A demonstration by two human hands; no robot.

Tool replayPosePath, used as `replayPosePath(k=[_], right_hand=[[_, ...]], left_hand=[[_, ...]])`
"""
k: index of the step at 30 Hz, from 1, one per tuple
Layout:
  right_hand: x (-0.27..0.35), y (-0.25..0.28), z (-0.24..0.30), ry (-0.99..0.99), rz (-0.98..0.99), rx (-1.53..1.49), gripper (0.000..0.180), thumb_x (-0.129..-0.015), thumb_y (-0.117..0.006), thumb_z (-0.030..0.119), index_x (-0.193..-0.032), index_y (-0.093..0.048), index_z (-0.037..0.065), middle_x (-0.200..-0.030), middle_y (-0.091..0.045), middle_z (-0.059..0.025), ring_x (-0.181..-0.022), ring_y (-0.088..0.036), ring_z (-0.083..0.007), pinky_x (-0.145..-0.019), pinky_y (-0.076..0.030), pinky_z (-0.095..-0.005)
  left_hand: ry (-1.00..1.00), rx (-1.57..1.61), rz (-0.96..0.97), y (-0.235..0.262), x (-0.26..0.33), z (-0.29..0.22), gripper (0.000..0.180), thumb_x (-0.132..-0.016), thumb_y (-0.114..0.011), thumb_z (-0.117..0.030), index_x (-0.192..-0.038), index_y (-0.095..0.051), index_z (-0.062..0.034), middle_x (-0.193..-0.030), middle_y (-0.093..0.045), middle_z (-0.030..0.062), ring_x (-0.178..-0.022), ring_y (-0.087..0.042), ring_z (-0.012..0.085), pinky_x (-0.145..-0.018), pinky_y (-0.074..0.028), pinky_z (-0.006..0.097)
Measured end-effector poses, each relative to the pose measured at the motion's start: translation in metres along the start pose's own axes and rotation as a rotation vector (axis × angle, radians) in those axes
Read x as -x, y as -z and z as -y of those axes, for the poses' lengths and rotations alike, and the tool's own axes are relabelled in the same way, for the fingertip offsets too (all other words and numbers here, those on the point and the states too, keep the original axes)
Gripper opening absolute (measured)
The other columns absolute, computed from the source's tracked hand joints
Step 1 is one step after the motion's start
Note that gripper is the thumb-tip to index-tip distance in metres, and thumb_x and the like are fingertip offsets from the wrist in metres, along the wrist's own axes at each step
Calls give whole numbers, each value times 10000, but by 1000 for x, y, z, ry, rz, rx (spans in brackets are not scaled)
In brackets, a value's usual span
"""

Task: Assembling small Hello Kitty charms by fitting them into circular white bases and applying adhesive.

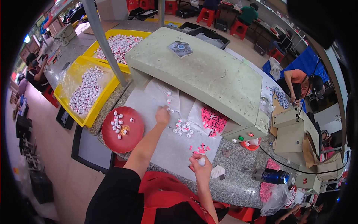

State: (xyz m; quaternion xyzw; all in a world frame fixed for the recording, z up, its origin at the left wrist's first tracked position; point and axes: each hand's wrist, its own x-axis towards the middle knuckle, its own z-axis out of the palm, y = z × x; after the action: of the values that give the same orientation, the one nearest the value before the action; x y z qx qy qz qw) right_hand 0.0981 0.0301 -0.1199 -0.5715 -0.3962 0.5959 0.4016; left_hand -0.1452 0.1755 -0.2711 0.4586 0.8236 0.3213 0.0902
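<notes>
My left hand (163, 115) reaches over the paper-covered worktop, its fingers drawn together at a small white piece (170, 110). Two similar white pieces with pinkish marks lie just beyond it, at the machine's opening. Closer to me, my right hand (201, 168) is closed around a white rounded object (201, 161), whose kind I cannot make out. Between the hands sits a loose cluster of white pieces (182, 127). Small pink and black bits (201, 148) are scattered just past my right hand, and a bigger pink-and-black heap (213, 120) lies by the machine.
A long pale metal machine (201, 71) spans the worktop ahead. On the left are a red round tray (108, 136) holding several white pieces and yellow bins (91, 121) full of them. A dark blue can (271, 176) lies at right. A person in orange (294, 78) works across.
</notes>
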Motion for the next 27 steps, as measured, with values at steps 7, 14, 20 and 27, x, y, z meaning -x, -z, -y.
replayPosePath(k=[7,14,20,27], right_hand=[[17,17,32,117,-44,91,235,-730,-647,41,-935,-535,16,-788,-564,-33,-677,-540,-84,-558,-435,-209],[49,0,97,384,55,-116,358,-733,-540,-54,-1065,-422,8,-858,-547,-106,-706,-565,-139,-596,-463,-235],[84,11,105,814,-169,210,267,-668,-614,38,-918,-540,-21,-830,-572,-106,-691,-564,-145,-601,-442,-240],[93,15,108,995,-167,377,240,-646,-634,27,-871,-564,-20,-730,-608,-128,-618,-597,-180,-568,-468,-250]], left_hand=[[468,1369,404,65,37,-49,255,-789,-574,-35,-1035,-537,22,-932,-576,109,-822,-598,203,-710,-500,299],[166,1323,672,205,128,-147,253,-780,-560,43,-1032,-530,44,-974,-573,112,-903,-576,183,-789,-497,276],[-294,1136,404,229,154,-168,339,-705,-572,161,-1025,-513,65,-1045,-486,135,-961,-545,202,-831,-486,294],[-315,1231,439,231,159,-173,324,-710,-563,164,-1015,-509,68,-1056,-461,142,-989,-529,220,-842,-483,310]])
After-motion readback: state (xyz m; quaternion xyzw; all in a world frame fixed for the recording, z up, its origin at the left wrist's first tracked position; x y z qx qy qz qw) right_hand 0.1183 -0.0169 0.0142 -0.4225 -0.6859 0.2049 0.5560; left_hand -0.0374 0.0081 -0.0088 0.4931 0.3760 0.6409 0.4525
